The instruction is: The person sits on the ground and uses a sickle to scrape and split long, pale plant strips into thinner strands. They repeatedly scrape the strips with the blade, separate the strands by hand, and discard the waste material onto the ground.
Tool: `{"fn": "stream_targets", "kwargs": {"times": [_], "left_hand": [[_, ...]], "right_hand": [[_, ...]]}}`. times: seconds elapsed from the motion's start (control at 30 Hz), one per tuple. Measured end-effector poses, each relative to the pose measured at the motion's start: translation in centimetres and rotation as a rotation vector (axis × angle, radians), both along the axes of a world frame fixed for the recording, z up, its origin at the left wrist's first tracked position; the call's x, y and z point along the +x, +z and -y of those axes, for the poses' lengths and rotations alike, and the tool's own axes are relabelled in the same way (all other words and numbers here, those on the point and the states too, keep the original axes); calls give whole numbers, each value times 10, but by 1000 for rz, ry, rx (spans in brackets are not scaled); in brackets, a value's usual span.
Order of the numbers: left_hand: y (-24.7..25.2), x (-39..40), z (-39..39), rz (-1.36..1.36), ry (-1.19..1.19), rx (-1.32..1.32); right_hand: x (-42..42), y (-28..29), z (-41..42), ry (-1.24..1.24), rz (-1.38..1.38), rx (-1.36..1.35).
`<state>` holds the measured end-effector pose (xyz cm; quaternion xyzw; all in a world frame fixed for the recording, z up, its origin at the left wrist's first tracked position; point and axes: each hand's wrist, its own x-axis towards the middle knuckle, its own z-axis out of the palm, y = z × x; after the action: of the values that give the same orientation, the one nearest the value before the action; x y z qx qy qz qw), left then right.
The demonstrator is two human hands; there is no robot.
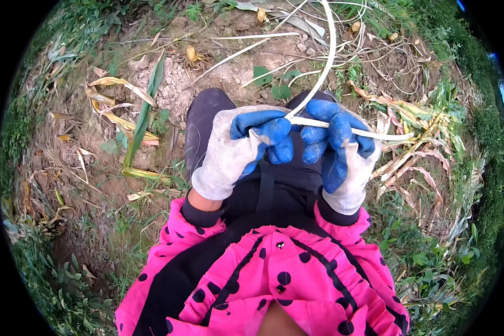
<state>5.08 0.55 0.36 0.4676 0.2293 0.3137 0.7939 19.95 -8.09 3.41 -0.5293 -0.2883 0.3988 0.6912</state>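
Both my hands wear pale knit gloves with blue-coated fingers and meet above my lap. My left hand (254, 140) pinches a long, pale, peeled plant strip (330, 50) between thumb and fingers. From there the strip arcs up past the top edge of the view. My right hand (340, 140) closes around a pale length (386, 136), whose end sticks out to the right. The pale pieces meet at my left fingertips; whether they are one folded strip or two, I cannot tell.
Cut stalk stubs (191, 53) stand in the bare soil ahead. Loose pale strips (243, 52) lie across the ground beyond my knees. A bent green leaf (145, 119) is at left, and dry corn leaves (428, 134) lie at right. Green weeds (420, 252) grow around.
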Motion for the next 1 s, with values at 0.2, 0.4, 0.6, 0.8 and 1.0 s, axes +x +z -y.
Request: {"fn": "stream_targets", "kwargs": {"times": [0.2, 0.4, 0.6, 0.8, 1.0], "left_hand": [[-9, 6, 0, -13, -24, 238], [-7, 27, 16, -3, 315, 44], [-8, 34, 3, 46, 343, -104], [-1, 10, -13, -54, -185, 14], [-25, -8, -3, 22, -121, -173]], "right_hand": [[10, 16, 1, 148, 175, -262], [-5, 0, 0, -61, 301, -48], [-14, 2, 5, -98, 151, 66], [9, -9, 3, -136, 272, 3], [14, -13, 8, -26, 140, 6]]}}
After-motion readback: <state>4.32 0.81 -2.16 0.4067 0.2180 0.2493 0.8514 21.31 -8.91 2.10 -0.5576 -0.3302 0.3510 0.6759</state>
